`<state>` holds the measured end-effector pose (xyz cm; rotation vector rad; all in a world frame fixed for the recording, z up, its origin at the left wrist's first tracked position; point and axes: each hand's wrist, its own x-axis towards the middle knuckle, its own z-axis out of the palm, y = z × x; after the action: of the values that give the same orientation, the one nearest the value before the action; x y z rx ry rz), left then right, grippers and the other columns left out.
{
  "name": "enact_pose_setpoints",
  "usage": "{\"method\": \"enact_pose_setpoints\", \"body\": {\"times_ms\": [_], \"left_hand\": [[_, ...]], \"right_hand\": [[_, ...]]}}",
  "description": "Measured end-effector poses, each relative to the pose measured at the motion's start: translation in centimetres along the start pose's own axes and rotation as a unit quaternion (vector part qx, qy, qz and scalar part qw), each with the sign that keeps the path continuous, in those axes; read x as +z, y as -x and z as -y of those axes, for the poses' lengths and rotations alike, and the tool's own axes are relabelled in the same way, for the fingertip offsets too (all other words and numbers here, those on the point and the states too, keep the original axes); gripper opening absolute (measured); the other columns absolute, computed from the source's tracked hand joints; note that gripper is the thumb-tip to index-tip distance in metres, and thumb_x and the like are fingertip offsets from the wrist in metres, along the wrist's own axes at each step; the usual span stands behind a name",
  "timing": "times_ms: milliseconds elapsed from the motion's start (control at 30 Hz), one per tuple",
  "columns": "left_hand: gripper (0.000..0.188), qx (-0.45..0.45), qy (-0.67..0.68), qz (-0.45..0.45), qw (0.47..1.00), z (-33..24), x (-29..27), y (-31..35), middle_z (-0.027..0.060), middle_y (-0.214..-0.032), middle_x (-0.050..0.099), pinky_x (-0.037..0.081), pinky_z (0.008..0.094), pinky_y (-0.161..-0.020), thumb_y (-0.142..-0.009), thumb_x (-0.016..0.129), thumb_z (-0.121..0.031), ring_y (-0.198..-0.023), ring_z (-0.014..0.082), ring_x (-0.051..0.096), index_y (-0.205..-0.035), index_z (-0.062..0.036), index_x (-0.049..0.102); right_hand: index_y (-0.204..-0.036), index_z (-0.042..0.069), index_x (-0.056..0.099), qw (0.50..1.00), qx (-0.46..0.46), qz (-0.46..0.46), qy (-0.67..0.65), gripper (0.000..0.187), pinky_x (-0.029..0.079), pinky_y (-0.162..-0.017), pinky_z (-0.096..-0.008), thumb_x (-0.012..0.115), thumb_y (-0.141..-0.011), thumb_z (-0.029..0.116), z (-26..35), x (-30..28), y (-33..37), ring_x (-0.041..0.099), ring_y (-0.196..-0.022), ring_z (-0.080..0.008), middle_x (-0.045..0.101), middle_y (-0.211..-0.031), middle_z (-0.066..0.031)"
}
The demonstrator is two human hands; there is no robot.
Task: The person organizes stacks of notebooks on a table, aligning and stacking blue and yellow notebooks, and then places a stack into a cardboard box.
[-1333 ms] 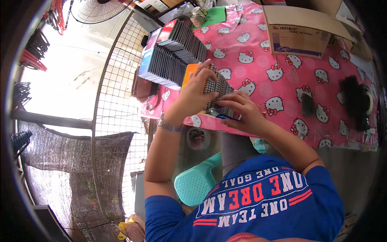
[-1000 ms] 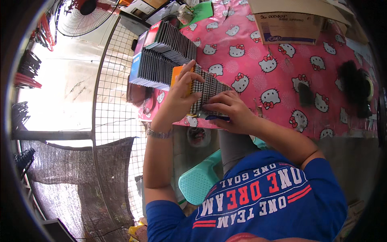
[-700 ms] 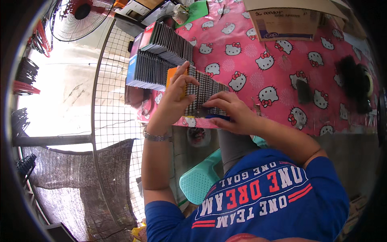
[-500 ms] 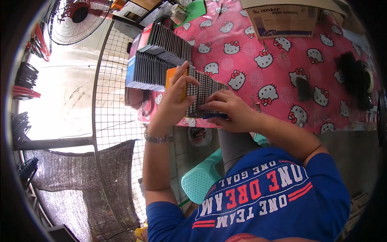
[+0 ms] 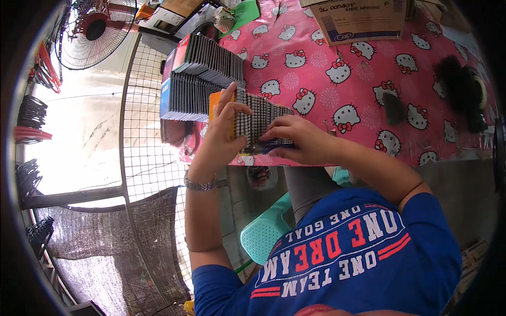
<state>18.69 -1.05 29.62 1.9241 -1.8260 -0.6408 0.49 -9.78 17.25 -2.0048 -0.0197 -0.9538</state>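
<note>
On the table's near left part stands a row of spiral-bound notebooks (image 5: pixel 253 108), their dark wire coils facing up and an orange cover at the left end. My left hand (image 5: pixel 224 126) grips that left end, thumb on the near side and fingers bent over the far side, one finger pointing up. My right hand (image 5: pixel 298 138) is at the right end, its fingers curled over the coils and thumb underneath, near a dark blue cover. Its fingertips are partly hidden. Behind and left, more spiral notebooks (image 5: pixel 192 92) stand in two packed rows with blue and red end covers.
A pink patterned cloth (image 5: pixel 316 60) covers the table. At the back stands a cardboard box (image 5: pixel 353 23); a dark brush-like object (image 5: pixel 456 92) lies at the right. Wire mesh (image 5: pixel 145 79) and a fan (image 5: pixel 95 29) are on the left. A green stool (image 5: pixel 266 234) stands below.
The view has shifted slightly, moving the table things a little left in the picture. Both hands stay on the notebook row, the right one's fingers slightly shifted at its near right end.
</note>
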Motion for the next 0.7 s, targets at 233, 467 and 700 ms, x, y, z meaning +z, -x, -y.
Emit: {"method": "enact_pose_setpoints", "body": {"times_ms": [233, 467, 700], "left_hand": [[0.049, 0.006, -0.06, -0.013, 0.998, 0.2, 0.6, 0.2, 0.0156, -0.157, 0.02, 0.027, 0.0467, -0.113, -0.063, 0.065, 0.002, -0.144, 0.0385, 0.021, -0.109, -0.0108, 0.055], [0.054, 0.006, -0.06, 0.007, 0.998, 0.5, 0.2, 0.0, 0.0162, -0.156, 0.018, 0.026, 0.0467, -0.114, -0.063, 0.067, 0.003, -0.144, 0.0403, 0.017, -0.112, -0.0132, 0.054], [0.057, 0.021, -0.045, 0.04, 0.998, 0.7, -0.2, 0.5, 0.0116, -0.158, 0.016, 0.018, 0.0462, -0.117, -0.059, 0.065, 0.013, -0.148, 0.0332, 0.008, -0.109, -0.0106, 0.051]], "right_hand": [[-0.115, 0.009, 0.062, 0.952, 0.206, 0.115, -0.196, 0.033, 0.042, -0.092, -0.0392, 0.068, -0.085, 0.023, 0.3, 0.2, 0.6, 0.056, -0.104, -0.0295, 0.06, -0.105, -0.0111], [-0.113, 0.01, 0.063, 0.999, -0.012, 0.014, -0.044, 0.034, 0.044, -0.088, -0.0385, 0.07, -0.083, 0.023, -1.9, 0.8, 0.6, 0.058, -0.101, -0.0325, 0.06, -0.102, -0.0114], [-0.111, 0.006, 0.062, 0.861, 0.328, 0.213, -0.325, 0.03, 0.047, -0.086, -0.0391, 0.063, -0.089, 0.027, 0.3, 0.9, 0.3, 0.06, -0.098, -0.0313, 0.061, -0.105, -0.014]]}}
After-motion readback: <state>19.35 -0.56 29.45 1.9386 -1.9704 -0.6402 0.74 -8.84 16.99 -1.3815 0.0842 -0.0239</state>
